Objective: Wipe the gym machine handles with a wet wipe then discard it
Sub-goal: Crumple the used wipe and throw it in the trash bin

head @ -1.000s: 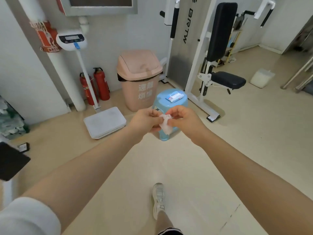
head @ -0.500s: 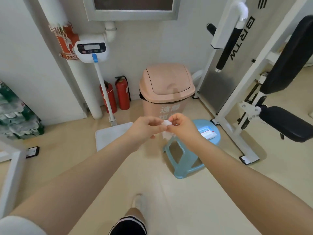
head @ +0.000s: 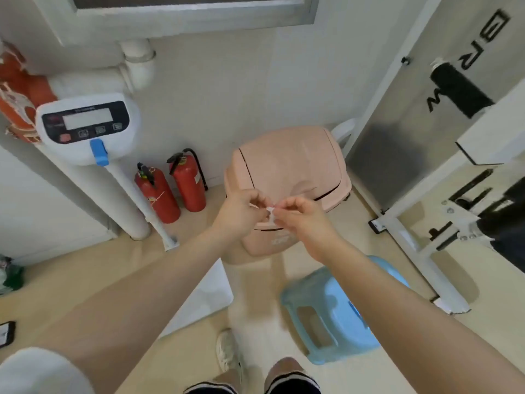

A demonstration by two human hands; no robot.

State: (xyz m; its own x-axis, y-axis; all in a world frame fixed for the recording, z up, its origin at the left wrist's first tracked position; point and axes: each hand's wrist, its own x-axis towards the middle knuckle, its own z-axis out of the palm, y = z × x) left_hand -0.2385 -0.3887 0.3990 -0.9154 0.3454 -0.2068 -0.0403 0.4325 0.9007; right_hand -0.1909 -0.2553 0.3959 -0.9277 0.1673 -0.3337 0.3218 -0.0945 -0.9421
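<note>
Both hands, left (head: pixel 241 209) and right (head: pixel 301 216), pinch the balled wipe (head: pixel 271 214) directly above the bin (head: pixel 292 166) lid's near edge, equally near; drop is straight down.

The bin (head: pixel 287 177) stands on the floor (head: pixel 71 282) against the wall, with two fire extinguishers (head: pixel 173 189) to its left and the gym machine (head: pixel 443 137) to its right. The stool (head: pixel 329 317) sits in front of the bin, and the scale (head: pixel 88 129) stands left of the extinguishers.
</note>
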